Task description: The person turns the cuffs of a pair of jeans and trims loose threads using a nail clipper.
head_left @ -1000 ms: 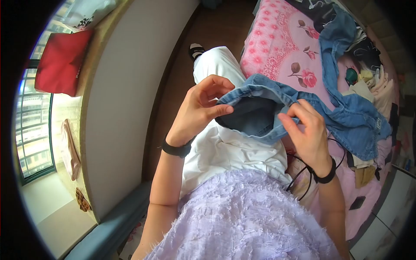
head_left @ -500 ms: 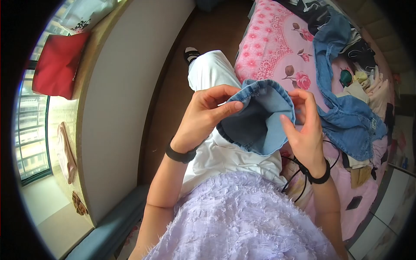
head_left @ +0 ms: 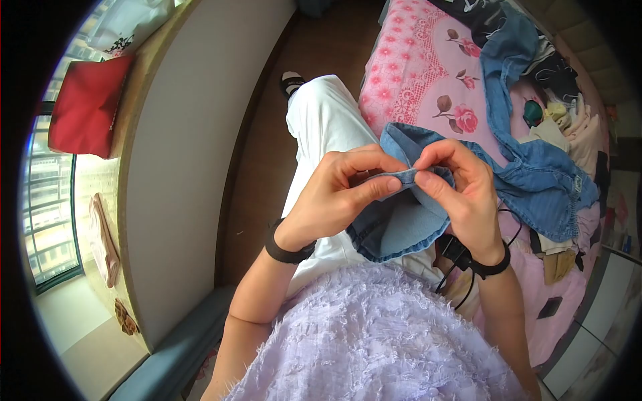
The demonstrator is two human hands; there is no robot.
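Observation:
In front of my lap is the leg end of a pair of blue jeans (head_left: 403,224), its wide opening facing me and the paler inside showing. My left hand (head_left: 338,194) pinches the hem between thumb and fingers. Right beside it, my right hand (head_left: 461,190) grips the same stretch of hem, so the two sets of fingertips nearly meet at the upper edge. Behind my right hand the denim appears to run on to the rest of the jeans (head_left: 542,184) spread over the bed.
On the right, a pink floral bed (head_left: 401,73) carries a heap of clothes (head_left: 558,127). A black cable (head_left: 461,294) lies near my right wrist. To the left, a window ledge (head_left: 144,87) holds a red bag (head_left: 87,107) and a white bag (head_left: 130,23).
My hands have come together from opposite sides of the leg opening. Both now pinch one spot on the hem, and the opening has folded and dropped slightly.

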